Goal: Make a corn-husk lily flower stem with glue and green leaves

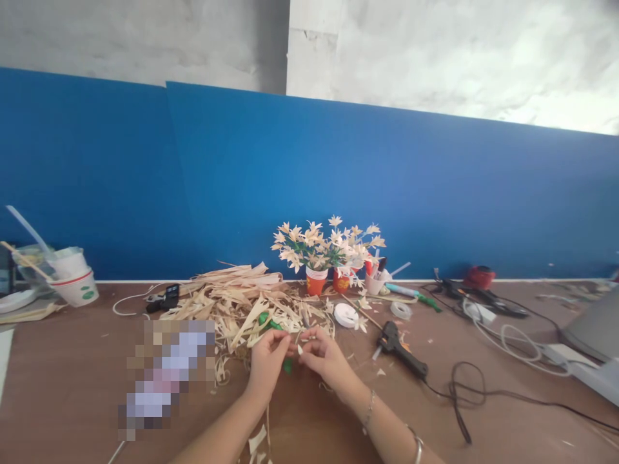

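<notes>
My left hand (269,358) and my right hand (329,362) meet at the front of a heap of dry, cream-coloured husk strips (242,303). Both are closed in a pinch, fingertips nearly touching. At my right fingertips shows a small pale petal-like piece (300,350). What the left fingers pinch is too small to make out. Just below the fingertips is a bit of green material (288,365), partly covered. Behind the hands, pale husk-like flowers (314,237) on green stems stand in red paper cups (316,283).
Right of my hands lies a black glue gun (403,351) with its cord trailing rightward. White tape rolls (346,315) sit near the flowers. A white cup (77,287) stands far left, before the blue partition (232,180). A blurred-out object (167,374) lies left.
</notes>
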`<action>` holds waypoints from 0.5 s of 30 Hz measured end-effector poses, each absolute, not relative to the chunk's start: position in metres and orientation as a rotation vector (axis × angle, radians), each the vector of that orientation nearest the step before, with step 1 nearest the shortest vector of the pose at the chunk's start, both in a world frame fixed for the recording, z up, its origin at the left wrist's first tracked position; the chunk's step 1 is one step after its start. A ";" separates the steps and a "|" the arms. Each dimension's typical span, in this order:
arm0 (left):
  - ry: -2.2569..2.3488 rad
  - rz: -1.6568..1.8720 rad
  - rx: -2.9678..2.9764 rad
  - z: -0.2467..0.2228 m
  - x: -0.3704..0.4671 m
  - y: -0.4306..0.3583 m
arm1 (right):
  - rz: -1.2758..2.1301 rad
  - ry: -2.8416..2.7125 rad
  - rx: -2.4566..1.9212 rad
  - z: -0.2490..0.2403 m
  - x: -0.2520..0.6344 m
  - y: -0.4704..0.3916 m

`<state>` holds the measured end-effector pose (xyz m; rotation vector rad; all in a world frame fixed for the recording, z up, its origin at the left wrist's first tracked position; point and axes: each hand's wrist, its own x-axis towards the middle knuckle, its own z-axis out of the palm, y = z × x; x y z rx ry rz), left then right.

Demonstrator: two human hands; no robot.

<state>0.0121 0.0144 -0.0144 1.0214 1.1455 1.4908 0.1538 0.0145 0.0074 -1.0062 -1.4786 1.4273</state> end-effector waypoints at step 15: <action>1.121 1.449 1.016 -0.010 0.015 0.012 | 0.829 -1.798 -1.089 0.011 0.157 0.011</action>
